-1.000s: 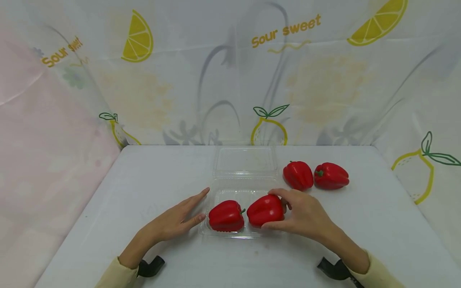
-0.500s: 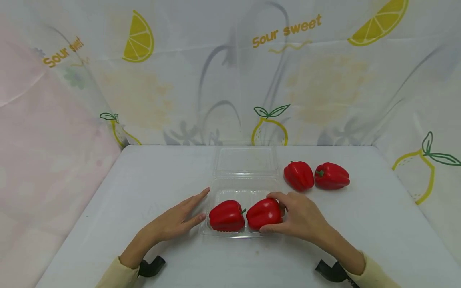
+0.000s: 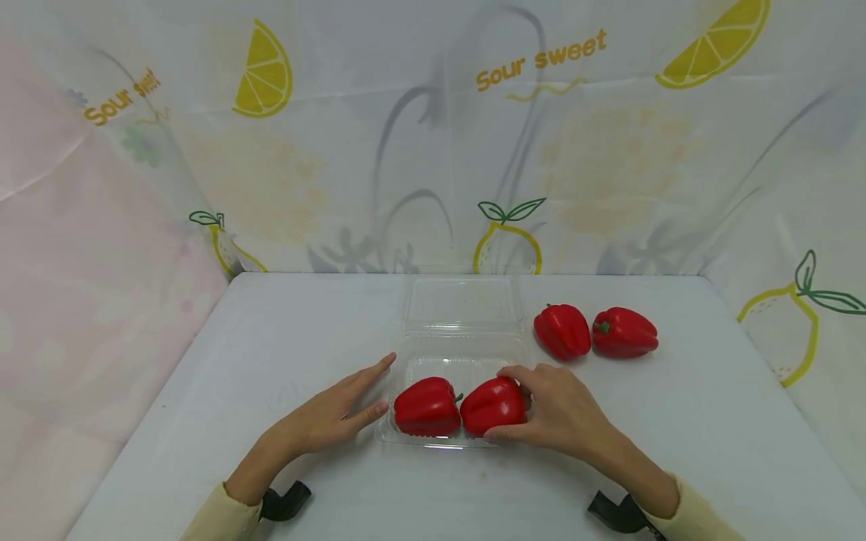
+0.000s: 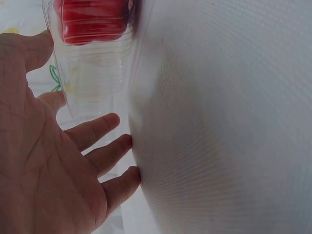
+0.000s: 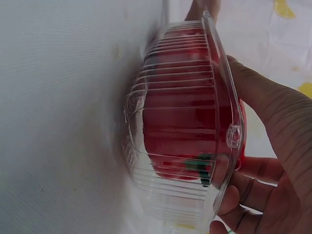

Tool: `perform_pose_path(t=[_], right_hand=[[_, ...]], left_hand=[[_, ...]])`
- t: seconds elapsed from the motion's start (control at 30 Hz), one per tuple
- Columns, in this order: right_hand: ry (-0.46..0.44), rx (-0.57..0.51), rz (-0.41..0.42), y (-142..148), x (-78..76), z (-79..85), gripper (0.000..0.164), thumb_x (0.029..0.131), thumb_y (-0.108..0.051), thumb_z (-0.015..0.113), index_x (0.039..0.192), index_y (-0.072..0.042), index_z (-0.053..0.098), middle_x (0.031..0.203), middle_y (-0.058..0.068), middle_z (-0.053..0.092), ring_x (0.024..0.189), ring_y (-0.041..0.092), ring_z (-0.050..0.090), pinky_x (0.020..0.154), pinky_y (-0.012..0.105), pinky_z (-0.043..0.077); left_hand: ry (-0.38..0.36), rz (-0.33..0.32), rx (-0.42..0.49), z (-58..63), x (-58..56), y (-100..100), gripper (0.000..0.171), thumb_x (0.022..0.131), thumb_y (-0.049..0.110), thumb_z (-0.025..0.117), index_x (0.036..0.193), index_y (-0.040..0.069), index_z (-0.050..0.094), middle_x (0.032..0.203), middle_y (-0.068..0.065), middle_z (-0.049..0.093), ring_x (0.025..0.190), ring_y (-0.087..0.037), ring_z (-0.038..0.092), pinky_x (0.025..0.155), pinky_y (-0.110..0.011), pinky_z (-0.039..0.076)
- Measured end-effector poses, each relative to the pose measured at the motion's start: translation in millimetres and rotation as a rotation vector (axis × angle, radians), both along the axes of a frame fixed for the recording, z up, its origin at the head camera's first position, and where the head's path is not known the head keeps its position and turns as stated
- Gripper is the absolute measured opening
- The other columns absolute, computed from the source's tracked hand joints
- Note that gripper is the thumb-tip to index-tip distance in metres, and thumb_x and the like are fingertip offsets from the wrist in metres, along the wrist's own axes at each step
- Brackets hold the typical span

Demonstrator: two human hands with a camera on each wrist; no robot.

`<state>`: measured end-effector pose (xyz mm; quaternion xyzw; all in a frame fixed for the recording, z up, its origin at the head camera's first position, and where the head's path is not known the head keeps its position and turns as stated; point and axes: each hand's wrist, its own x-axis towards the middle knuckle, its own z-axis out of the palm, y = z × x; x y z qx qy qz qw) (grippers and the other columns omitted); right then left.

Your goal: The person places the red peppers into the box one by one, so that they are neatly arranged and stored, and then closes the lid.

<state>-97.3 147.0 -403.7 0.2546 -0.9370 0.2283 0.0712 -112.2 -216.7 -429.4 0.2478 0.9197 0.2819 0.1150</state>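
Note:
A clear plastic clamshell box point(image 3: 446, 367) lies with its lid folded back on the table. Two red bell peppers sit in its near part: a left pepper point(image 3: 426, 406) and a right pepper point(image 3: 492, 406). My right hand point(image 3: 564, 409) grips the right pepper from its right side, thumb at the near side and fingers at the far side. Through the ribbed wall in the right wrist view, that pepper's green stem point(image 5: 199, 168) shows. Beside the box's left edge, my left hand point(image 3: 331, 415) has its fingers spread, thumb close to the rim; it holds nothing.
Two more red bell peppers, one point(image 3: 562, 331) and another point(image 3: 625, 332), lie on the white table point(image 3: 311, 315) at the back right. The open lid point(image 3: 463, 302) lies flat behind the box. A printed cloth point(image 3: 419, 135) hangs behind the table.
My right hand has shifted slightly left and nearer with its pepper, which now sits lower and closer to the left pepper. The left hand stays in place.

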Motion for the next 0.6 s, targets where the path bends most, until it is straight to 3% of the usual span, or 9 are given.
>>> perform_pose_path(t=[0.17,0.43,0.6], right_hand=[[0.011,0.018,0.012,-0.2,-0.4,-2.0,0.075,0.059,-0.059,0.088,0.119,-0.019,0.069,0.082,-0.012,0.062,0.071,0.004,0.053,0.067,0.029,0.048],[0.042,0.064,0.037,4.8,-1.4,-4.1,0.074,0.064,-0.064,0.082,0.122,-0.019,0.069,0.099,-0.004,0.067,0.088,0.012,0.058,0.078,0.042,0.052],[0.041,0.064,0.025,10.0,-2.1,-2.6,0.08,0.065,-0.066,0.081,0.127,-0.018,0.067,0.097,-0.005,0.064,0.086,0.009,0.057,0.077,0.041,0.052]], left_hand=[[-0.001,0.003,-0.005,0.5,0.1,0.5,0.072,0.097,0.057,0.049,0.158,0.036,0.018,0.159,0.004,0.028,0.142,-0.026,0.033,0.104,-0.06,0.038],[-0.004,0.008,-0.009,0.7,0.5,1.1,0.072,0.096,0.058,0.049,0.158,0.035,0.018,0.159,0.004,0.029,0.142,-0.026,0.034,0.104,-0.06,0.038],[-0.007,0.011,-0.008,1.6,1.3,1.4,0.073,0.096,0.058,0.049,0.158,0.036,0.018,0.159,0.003,0.03,0.142,-0.027,0.034,0.104,-0.06,0.038]])
